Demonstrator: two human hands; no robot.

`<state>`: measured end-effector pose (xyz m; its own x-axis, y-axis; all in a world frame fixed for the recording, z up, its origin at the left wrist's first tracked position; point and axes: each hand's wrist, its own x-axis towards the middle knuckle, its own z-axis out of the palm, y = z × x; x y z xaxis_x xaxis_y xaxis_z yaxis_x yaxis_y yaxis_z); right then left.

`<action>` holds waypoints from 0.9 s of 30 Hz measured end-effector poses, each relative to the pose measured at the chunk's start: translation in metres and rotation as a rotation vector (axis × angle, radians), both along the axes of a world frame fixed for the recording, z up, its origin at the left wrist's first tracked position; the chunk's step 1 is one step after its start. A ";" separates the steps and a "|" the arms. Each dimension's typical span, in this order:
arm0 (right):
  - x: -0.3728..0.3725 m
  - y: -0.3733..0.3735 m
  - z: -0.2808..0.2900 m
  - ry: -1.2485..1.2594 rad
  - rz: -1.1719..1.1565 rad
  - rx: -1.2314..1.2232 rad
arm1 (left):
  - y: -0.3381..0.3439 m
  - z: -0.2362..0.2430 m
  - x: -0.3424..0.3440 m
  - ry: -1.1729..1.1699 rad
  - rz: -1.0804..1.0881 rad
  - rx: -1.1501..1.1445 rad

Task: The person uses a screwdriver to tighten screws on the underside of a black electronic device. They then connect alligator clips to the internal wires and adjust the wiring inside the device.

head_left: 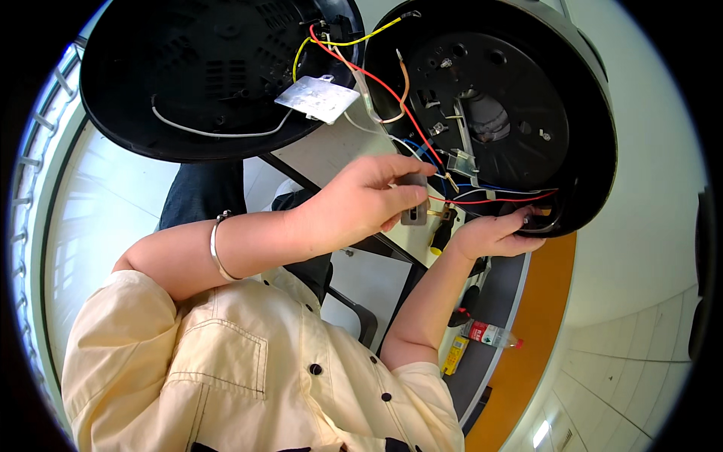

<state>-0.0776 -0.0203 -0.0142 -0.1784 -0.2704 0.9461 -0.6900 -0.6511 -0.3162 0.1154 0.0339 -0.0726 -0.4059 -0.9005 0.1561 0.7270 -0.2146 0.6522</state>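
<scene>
And here's the left hand, thumb against fingers, pinching a small grey metal plate with a slot in it, held up just outside the open mouth of the round black housing. Over to the right hand: it's clasped on the housing's near rim, thumb inside, fingers outside, the thumb right beside a copper-coloured part; whether it presses on that part, I cannot tell. A red wire runs along inside the housing, between the two hands. Up top, left of the housing, there's a wide black shell, open side showing, and a silver plate lies across its right-hand edge, a pale wire curving off it to the left. A yellow wire arcs above, from shell to housing. Just below the metal plate, there's a screwdriver, black and yellow. Down on the dark grey counter, a red-capped bottle lies with its cap towards the right edge, and a yellow box sits beside it, nearer the left edge.
</scene>
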 end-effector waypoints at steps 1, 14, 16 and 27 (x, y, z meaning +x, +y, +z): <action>-0.001 0.000 0.000 0.000 0.010 0.001 | 0.001 0.000 -0.002 -0.047 0.039 -0.035; 0.002 -0.002 -0.002 -0.003 -0.038 -0.028 | -0.010 -0.003 0.003 0.200 -0.120 0.041; 0.003 0.001 -0.002 -0.039 -0.030 -0.001 | -0.011 -0.005 0.003 0.198 -0.135 0.024; 0.005 -0.003 -0.001 -0.038 0.019 -0.064 | -0.009 -0.002 0.003 0.138 -0.016 0.102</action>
<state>-0.0727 -0.0229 -0.0151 -0.2100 -0.2138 0.9540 -0.6653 -0.6838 -0.2997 0.1180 0.0247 -0.0745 -0.4017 -0.9079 0.1199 0.8040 -0.2870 0.5208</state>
